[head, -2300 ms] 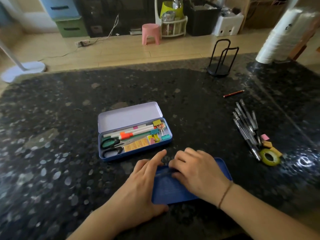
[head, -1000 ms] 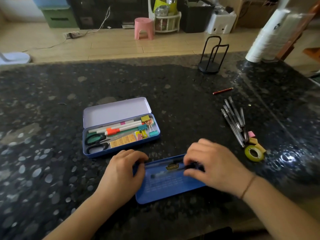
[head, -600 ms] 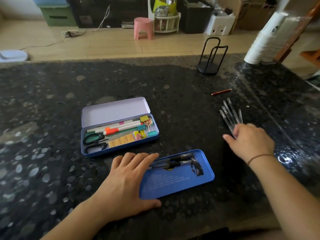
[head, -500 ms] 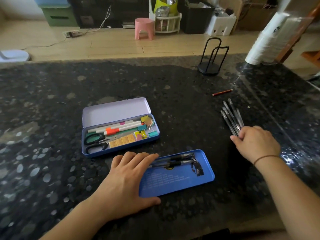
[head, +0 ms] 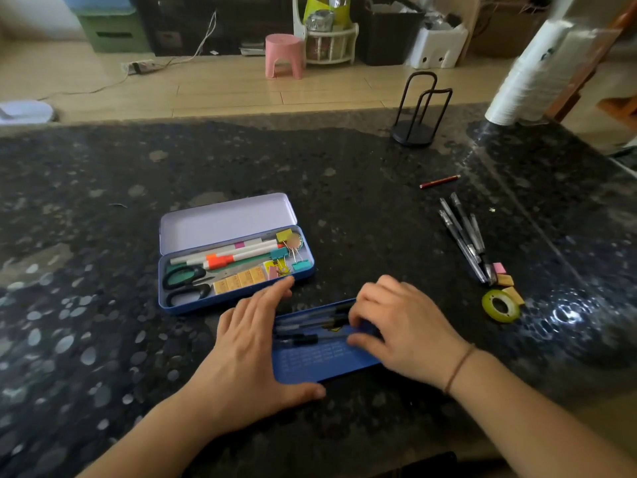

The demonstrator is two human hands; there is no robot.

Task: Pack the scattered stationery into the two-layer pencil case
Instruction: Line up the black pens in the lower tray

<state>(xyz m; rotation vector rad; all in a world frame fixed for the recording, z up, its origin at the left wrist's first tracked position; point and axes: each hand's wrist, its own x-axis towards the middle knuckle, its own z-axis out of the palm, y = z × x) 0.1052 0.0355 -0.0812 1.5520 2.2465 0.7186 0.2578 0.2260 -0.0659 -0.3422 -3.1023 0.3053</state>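
Note:
The open blue pencil case (head: 238, 298) holds scissors, markers, sticky notes and clips, with its pale lid (head: 224, 222) tipped back. In front of it lies the blue tray layer (head: 317, 363) with black pens (head: 310, 326) in it. My left hand (head: 248, 353) rests flat on the tray's left end, fingers straight. My right hand (head: 403, 329) covers the tray's right end; its curled fingers and thumb pinch a black pen (head: 300, 339). Several loose pens (head: 463, 236) lie to the right.
A red pencil (head: 439, 181) lies beyond the loose pens. Small erasers (head: 505, 280) and a green tape roll (head: 500, 306) sit near the right edge. A black wire stand (head: 413, 132) and a white roll (head: 527, 74) stand at the back.
My right hand reached right to the loose pens, took some, and came back over the tray. The pile on the right is smaller. My left hand stayed on the tray.

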